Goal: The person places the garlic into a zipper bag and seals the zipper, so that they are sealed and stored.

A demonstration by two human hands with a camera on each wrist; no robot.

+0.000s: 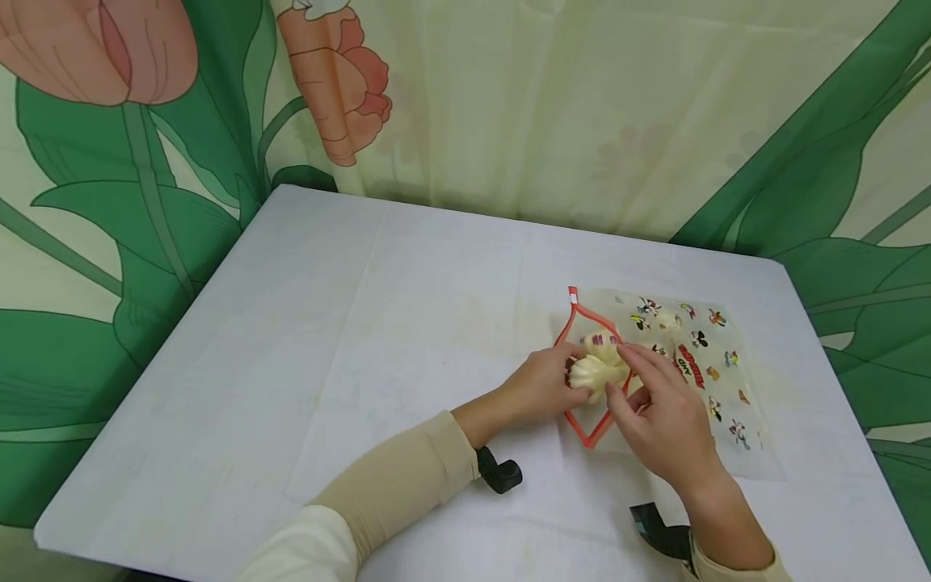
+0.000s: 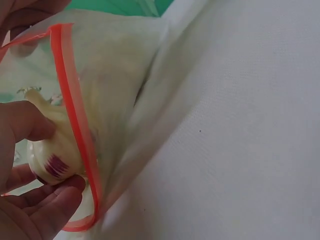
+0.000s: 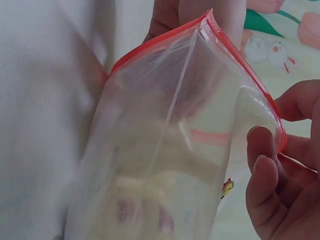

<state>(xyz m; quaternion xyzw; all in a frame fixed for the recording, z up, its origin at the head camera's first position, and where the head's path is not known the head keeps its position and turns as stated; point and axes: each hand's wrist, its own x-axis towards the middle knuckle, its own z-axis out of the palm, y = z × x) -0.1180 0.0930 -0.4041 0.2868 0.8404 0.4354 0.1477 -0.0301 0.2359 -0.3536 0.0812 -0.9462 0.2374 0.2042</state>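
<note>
Both arms wear long, close-fitting beige sleeves. The left sleeve (image 1: 396, 485) ends just short of the wrist and turns to a paler cream cloth higher up the arm. Only the cuff of the right sleeve (image 1: 735, 566) shows, at the lower edge of the head view. A black strap mount (image 1: 500, 471) sits under the left wrist, and a second black mount (image 1: 662, 529), with a touch of teal, under the right wrist. Left hand (image 1: 541, 386) and right hand (image 1: 665, 420) are bare, without gloves or rings.
</note>
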